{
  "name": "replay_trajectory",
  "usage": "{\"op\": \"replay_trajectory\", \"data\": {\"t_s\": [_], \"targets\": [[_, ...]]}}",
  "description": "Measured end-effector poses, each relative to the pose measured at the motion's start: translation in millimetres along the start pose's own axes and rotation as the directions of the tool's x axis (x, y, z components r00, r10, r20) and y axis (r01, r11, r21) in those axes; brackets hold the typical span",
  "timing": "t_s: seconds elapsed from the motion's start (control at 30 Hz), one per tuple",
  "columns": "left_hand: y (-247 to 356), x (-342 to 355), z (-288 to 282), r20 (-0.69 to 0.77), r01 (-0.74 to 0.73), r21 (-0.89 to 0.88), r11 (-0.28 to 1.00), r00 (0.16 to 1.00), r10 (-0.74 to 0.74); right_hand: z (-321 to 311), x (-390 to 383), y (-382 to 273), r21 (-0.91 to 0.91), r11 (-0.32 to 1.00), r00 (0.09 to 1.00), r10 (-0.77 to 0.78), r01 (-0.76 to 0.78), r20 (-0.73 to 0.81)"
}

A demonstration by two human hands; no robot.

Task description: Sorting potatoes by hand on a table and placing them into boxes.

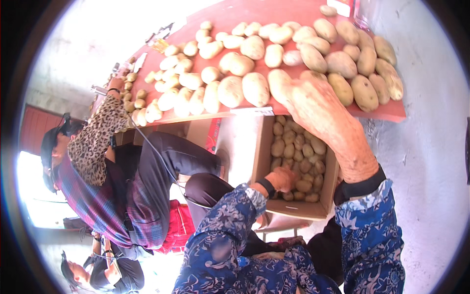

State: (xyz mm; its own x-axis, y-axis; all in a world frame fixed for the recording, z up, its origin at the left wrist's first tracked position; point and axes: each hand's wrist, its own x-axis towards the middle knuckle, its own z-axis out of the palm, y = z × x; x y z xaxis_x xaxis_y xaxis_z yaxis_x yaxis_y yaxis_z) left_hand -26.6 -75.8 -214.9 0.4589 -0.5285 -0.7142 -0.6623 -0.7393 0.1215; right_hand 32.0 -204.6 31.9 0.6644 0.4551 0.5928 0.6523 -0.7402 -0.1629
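My right hand (316, 103) reaches over the red table's near edge, its fingers closed on a pale potato (279, 84) at the end of the front row. The palm side is hidden. Lower down, my left hand (285, 179) is inside an open cardboard box (293, 209), against the small potatoes (303, 164) that fill it. Its fingers point down and are hidden, so whether it holds one I cannot tell. Larger potatoes (341, 64) lie close together on the tabletop to the right of and beyond my right hand.
Potatoes in rows cover much of the red table (196, 115), smaller toward the left. On the left a seated co-worker in a leopard-print sleeve (100, 117) has a hand (116, 83) at the table. Another person (112, 269) sits farther back. A pale wall (426, 181) stands at right.
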Motion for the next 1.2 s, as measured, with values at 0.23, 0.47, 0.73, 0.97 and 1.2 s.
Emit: {"op": "replay_trajectory", "data": {"t_s": [0.23,0.47,0.73,0.97,1.2], "targets": [[12,-65,-47,-0.331,-0.139,-0.202,0.970,0.941,0.066,-8,-4,-5,0.053,0.991,0.966,0.104,-0.120,0.238],[-23,-168,-95,-0.635,-0.195,-0.327,0.925,0.770,-0.062,-11,-7,-9,0.032,0.994,0.962,0.091,-0.102,0.257],[-87,-224,-158,-0.910,-0.056,-0.403,0.913,0.130,-0.393,-13,-11,-12,0.007,0.989,0.948,0.138,-0.146,0.286],[-169,-212,-198,-0.927,0.169,-0.375,0.912,-0.053,-0.371,-11,-11,-8,0.022,0.990,0.947,0.129,-0.142,0.295],[-248,-182,-181,-0.934,0.364,-0.180,0.914,0.229,-0.275,-5,-15,-2,0.029,0.995,0.972,0.082,-0.090,0.222]]}}
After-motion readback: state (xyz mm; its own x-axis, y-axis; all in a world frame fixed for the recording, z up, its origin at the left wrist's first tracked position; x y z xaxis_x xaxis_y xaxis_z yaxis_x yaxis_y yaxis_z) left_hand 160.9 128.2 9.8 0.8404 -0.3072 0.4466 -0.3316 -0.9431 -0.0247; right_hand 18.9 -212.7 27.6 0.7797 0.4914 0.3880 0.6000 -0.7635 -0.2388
